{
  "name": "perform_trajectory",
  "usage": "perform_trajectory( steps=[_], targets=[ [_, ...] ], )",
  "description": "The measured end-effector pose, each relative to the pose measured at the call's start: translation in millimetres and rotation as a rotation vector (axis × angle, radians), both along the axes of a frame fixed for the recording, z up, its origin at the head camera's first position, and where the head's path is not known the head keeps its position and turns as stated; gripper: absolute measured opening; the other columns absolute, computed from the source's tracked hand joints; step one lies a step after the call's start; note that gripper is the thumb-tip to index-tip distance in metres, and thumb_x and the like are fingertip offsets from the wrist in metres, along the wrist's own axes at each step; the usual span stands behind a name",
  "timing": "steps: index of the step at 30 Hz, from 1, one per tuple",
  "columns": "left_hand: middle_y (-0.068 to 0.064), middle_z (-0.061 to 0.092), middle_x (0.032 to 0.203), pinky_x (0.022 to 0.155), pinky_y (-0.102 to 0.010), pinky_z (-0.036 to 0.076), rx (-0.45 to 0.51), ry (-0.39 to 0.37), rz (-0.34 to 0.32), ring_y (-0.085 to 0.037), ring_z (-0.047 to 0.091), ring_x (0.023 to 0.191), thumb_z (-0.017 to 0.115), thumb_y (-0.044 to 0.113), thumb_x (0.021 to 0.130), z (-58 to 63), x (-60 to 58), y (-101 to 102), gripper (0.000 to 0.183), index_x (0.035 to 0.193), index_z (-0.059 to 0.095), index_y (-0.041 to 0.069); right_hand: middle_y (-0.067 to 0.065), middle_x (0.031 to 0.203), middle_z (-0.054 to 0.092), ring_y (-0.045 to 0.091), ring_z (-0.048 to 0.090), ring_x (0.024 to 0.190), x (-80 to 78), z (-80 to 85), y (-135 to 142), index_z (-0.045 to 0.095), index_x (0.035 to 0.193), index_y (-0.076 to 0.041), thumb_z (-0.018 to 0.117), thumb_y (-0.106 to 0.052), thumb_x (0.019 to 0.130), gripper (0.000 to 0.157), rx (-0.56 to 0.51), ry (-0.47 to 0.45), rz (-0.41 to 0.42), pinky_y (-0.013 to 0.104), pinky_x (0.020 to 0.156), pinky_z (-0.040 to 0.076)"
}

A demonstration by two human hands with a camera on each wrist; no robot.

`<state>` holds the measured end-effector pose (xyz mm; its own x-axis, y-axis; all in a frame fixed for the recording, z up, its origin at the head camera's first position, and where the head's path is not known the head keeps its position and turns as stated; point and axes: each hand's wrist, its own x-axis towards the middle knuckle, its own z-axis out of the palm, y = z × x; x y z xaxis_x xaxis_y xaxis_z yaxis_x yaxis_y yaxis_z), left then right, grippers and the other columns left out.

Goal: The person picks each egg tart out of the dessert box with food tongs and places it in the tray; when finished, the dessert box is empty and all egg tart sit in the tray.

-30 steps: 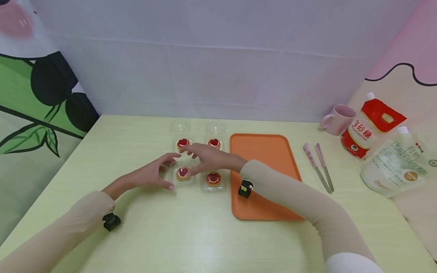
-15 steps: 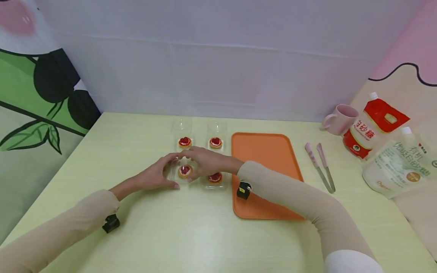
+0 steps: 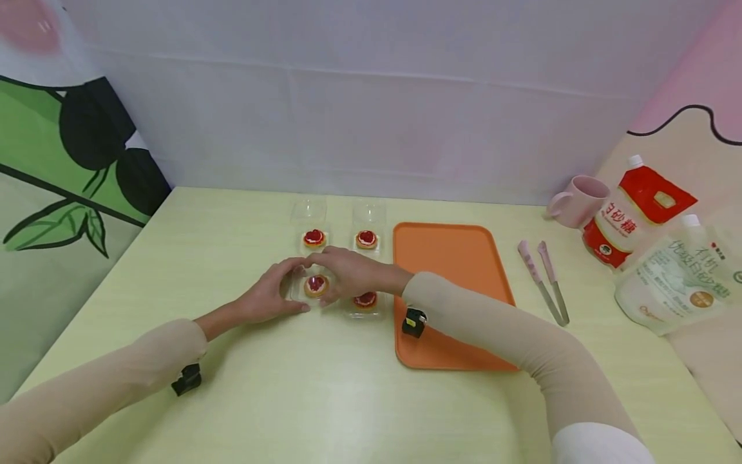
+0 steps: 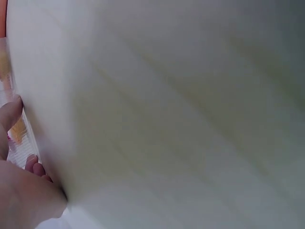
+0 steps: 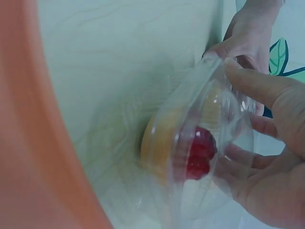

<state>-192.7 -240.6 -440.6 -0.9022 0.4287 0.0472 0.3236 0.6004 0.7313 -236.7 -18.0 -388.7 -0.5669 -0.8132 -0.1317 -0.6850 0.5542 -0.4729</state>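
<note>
At the front left of a group of clear plastic boxes, a fruit tart (image 3: 315, 285) with red topping sits inside a clear plastic box (image 3: 298, 291). My left hand (image 3: 268, 293) grips this box's left side, thumb at the near edge and fingers at the far one; in the left wrist view the thumb (image 4: 13, 110) shows beside it. From the right, my right hand (image 3: 353, 272) holds the same box with bent fingers, its fingertips meeting the left hand's at the back. In the right wrist view, a neighbouring boxed tart (image 5: 159, 143) overlaps the right hand (image 5: 286, 109).
Two opened boxes with tarts, one back left (image 3: 314, 238) and one back right (image 3: 366, 240), have lids tipped back. An orange tray (image 3: 449, 258) lies beside them. Farther right are two pink-handled knives (image 3: 545, 290), a pink mug (image 3: 580, 200) and two sugar bags (image 3: 614, 225).
The left hand has moved right onto the box, and its fingertips now meet the right hand's. The right hand's fingers have come down round the box's right side.
</note>
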Motion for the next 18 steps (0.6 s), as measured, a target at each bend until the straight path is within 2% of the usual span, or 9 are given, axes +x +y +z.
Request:
perform_trajectory(
  steps=[4, 9, 14, 18],
  targets=[
    [-0.020, 0.052, 0.136, 0.110, -0.059, 0.030, -0.005, -0.004, 0.010, -0.037, 0.045, 0.125, 0.087, 0.014, 0.076, 3.0, 1.6, 2.5, 0.081, 0.142, 0.043, 0.002, 0.006, 0.141, 0.055, 0.022, 0.053, 0.126, 4.3, 2.0, -2.3, 0.044, 0.150, -0.017, 0.086, -0.031, 0.079, 0.083, 0.032, 0.018, -0.024, 0.036, 0.104, 0.046],
    [-0.019, 0.049, 0.139, 0.113, -0.060, 0.028, -0.020, -0.035, 0.026, -0.038, 0.042, 0.129, 0.086, 0.012, 0.077, 4.7, 1.3, 2.3, 0.082, 0.145, 0.040, 0.003, 0.007, 0.128, 0.059, 0.019, 0.057, 0.110, 9.3, 4.3, -5.2, 0.040, 0.153, -0.022, 0.087, -0.029, 0.077, 0.090, 0.072, 0.045, -0.037, 0.031, 0.092, 0.050],
    [-0.020, 0.047, 0.141, 0.114, -0.061, 0.027, -0.028, -0.048, 0.033, -0.039, 0.040, 0.133, 0.085, 0.013, 0.078, 4.0, 0.8, 2.5, 0.083, 0.145, 0.038, 0.004, 0.000, 0.104, 0.064, 0.015, 0.056, 0.096, 10.5, 5.3, -8.1, 0.042, 0.151, -0.019, 0.082, -0.018, 0.081, 0.081, 0.099, 0.077, -0.011, 0.025, 0.077, 0.048],
    [-0.020, 0.047, 0.142, 0.112, -0.062, 0.028, -0.031, -0.042, 0.042, -0.039, 0.040, 0.132, 0.086, 0.014, 0.077, 1.9, 0.2, 3.0, 0.083, 0.145, 0.039, 0.005, -0.002, 0.083, 0.058, 0.014, 0.051, 0.079, 9.2, 6.4, -9.1, 0.046, 0.148, -0.014, 0.077, -0.010, 0.080, 0.075, 0.092, 0.083, 0.022, 0.024, 0.065, 0.040]
  ],
)
